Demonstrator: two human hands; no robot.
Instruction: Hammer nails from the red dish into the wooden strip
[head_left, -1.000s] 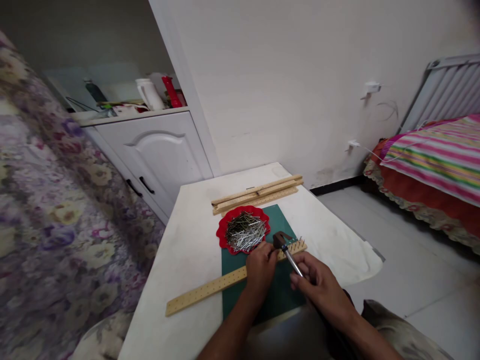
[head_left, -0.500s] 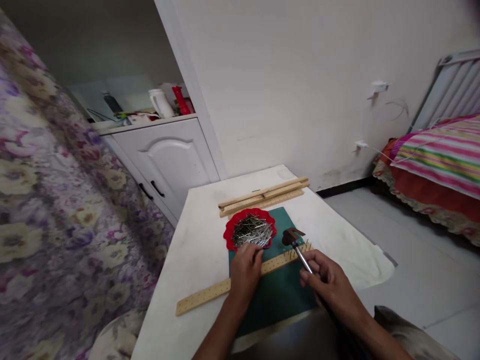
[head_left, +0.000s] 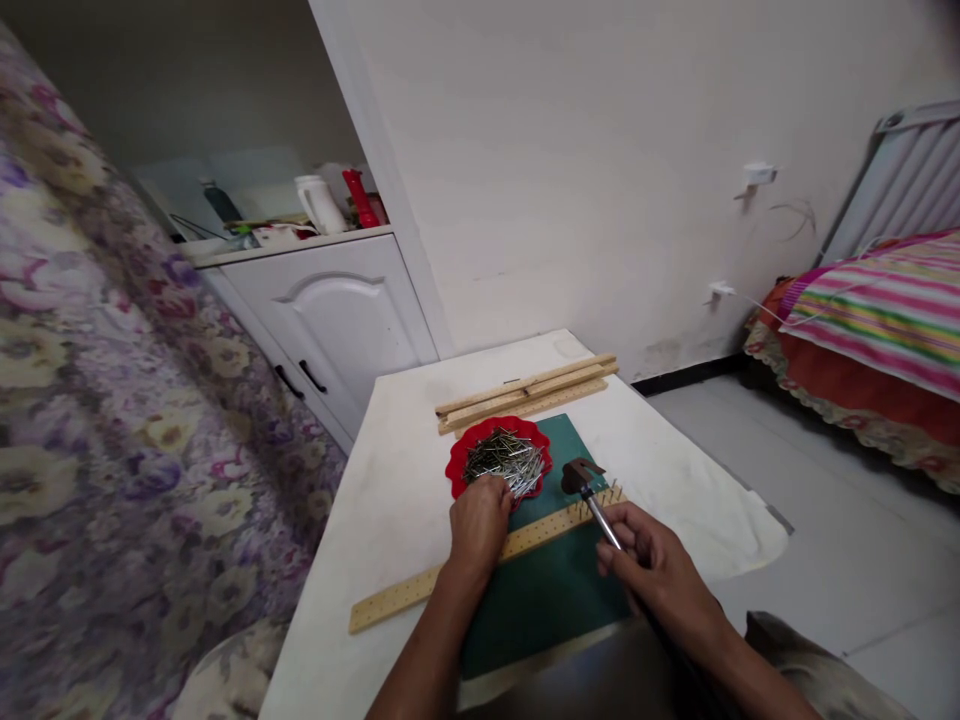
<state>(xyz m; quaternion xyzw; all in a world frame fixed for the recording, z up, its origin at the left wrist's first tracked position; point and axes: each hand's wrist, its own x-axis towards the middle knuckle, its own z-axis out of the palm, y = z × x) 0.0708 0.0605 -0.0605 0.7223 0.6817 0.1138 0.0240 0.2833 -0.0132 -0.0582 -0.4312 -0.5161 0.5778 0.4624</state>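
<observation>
Counter (head_left: 405, 470), head view: pale, by the wall (head_left: 540, 200); green mat (head_left: 547, 605) under the wooden strip (head_left: 546, 532), probably for protection.
Hammer (head_left: 597, 507): right hand (head_left: 654, 568) grip wraps its handle, head near standing nails (head_left: 613, 495).
Red bowl (head_left: 456, 468): heaped with loose nails (head_left: 506, 458), handily close; left hand (head_left: 478, 522) at its near rim, grip closed or not cannot be told.

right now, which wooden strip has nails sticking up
The strip crossing the green mat: nails stand near its right end; the strips grouped beyond the red bowl show none standing.

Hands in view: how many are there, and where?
2: the left hand at the near rim of the red bowl, and the right hand holding the hammer; no others show.
</observation>
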